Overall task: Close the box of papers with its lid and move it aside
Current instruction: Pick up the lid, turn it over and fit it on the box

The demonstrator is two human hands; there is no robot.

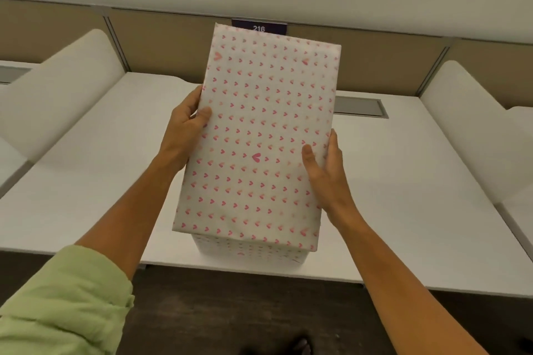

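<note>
Both arms reach forward; left hand (pixel 187 121) and right hand (pixel 324 170) clasp the heart-patterned lid (pixel 256 135) by its long sides, thumbs on top, above the box (pixel 251 251) on the white bench (pixel 86 176).

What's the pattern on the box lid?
White with rows of small pink hearts on the lid, seen best in the head view.

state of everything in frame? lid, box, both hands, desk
lid: held over the box, tilted, whether seated cannot be told
box: on the desk, mostly hidden under the lid, contents not visible
left hand: gripping the lid's left edge
right hand: gripping the lid's right edge
desk: carries only the box
</note>
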